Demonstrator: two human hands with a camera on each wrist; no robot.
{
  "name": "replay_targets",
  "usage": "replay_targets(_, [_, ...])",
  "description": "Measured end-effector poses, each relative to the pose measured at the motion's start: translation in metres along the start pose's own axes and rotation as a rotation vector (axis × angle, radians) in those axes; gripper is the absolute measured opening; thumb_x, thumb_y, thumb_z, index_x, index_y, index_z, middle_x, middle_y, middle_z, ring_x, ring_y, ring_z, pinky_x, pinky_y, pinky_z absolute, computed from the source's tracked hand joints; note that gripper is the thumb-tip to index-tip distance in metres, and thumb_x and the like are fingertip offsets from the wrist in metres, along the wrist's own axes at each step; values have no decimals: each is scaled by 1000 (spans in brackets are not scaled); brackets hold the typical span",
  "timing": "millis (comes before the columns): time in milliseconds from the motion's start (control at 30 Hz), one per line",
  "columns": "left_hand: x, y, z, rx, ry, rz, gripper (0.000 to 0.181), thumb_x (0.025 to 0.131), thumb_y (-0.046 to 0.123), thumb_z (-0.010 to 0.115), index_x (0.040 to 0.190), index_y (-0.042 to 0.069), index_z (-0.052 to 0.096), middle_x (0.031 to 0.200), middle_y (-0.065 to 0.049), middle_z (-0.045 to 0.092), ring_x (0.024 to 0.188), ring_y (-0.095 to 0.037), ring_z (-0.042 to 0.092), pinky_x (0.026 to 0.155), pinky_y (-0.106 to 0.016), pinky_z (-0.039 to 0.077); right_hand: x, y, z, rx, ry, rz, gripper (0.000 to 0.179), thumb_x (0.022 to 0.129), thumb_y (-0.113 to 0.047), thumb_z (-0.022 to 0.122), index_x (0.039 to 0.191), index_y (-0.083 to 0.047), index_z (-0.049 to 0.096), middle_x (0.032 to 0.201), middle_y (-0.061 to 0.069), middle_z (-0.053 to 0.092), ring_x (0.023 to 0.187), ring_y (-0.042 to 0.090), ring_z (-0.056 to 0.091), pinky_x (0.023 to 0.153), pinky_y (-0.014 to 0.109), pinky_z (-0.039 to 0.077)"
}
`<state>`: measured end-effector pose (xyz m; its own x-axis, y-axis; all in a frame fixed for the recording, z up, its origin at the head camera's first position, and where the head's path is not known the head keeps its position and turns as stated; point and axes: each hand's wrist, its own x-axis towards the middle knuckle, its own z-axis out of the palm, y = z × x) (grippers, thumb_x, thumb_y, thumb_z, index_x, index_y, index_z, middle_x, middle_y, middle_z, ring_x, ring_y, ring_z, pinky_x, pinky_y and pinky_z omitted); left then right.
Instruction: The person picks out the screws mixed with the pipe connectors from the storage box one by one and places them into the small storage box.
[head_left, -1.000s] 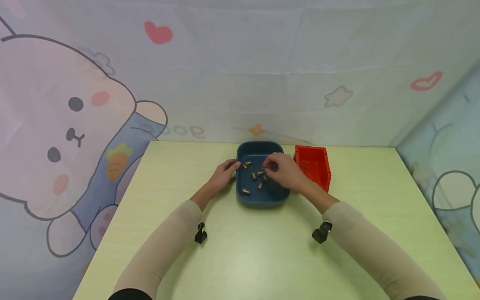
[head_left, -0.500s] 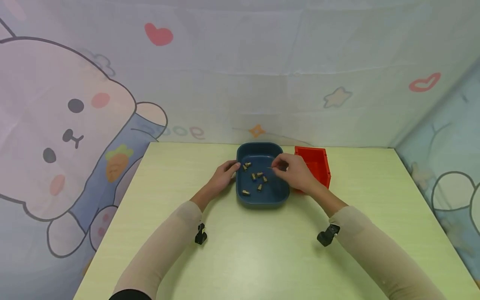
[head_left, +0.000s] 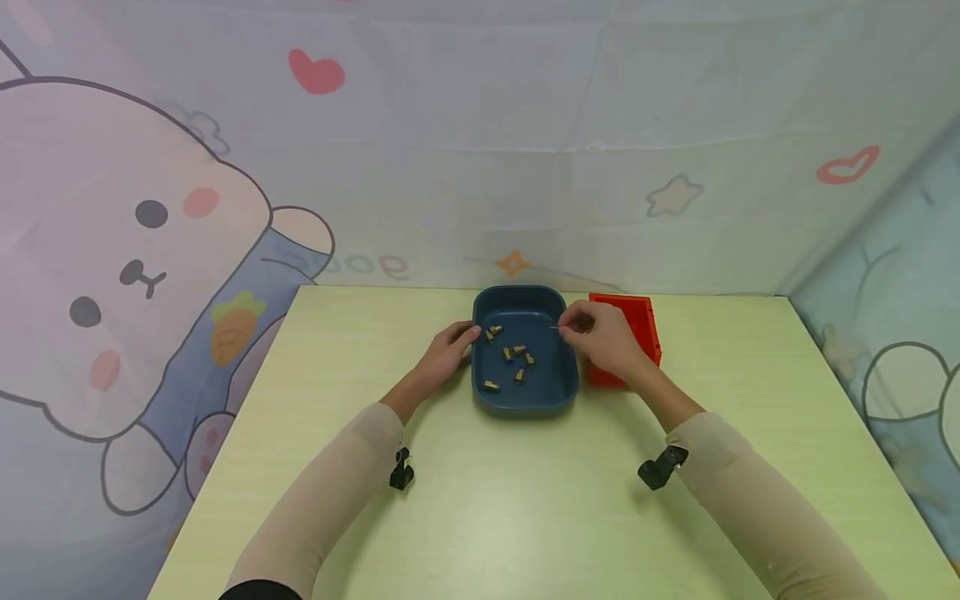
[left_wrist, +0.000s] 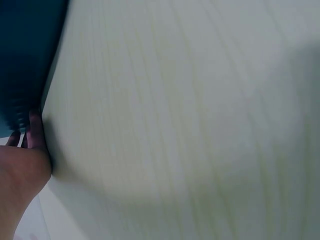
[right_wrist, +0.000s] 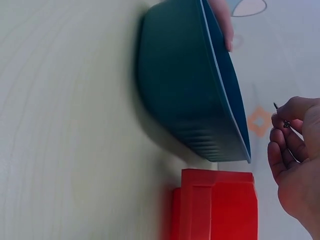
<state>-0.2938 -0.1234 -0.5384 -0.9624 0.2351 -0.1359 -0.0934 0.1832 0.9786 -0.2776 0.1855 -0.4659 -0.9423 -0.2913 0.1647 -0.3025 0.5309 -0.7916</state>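
Observation:
My left hand grips the left side of the dark blue bin, thumb at the rim and the other fingers against the outer wall. Several small brass-coloured fittings lie scattered on the bin's floor, a few showing blue bits. Between thumb and index finger, my right hand pinches a small dark screw; its pointed end sticks out past the fingertips. That hand is raised over the bin's right rim and the red box beside it.
A red box stands just right of the blue bin, partly hidden by my right hand and forearm. Both sit near the back of the pale wood-grain table. Behind the table hangs a printed cloth with cartoon figures.
My right hand has moved right and slightly away, from over the bin's fittings to above its right rim and the red box, carrying the screw. The left hand stays in place.

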Motion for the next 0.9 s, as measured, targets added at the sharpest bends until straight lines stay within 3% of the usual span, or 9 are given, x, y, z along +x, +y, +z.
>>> replay_targets(900, [-1,3,4,18,21,-2,59,112,43,54,157,5,47,158,-14,51,149,-29,45,118,-43,47,7,36,-30,-9,125,48,6,100,-10,71,102,-6,74,95,10,74,88,25,66,74,25,54])
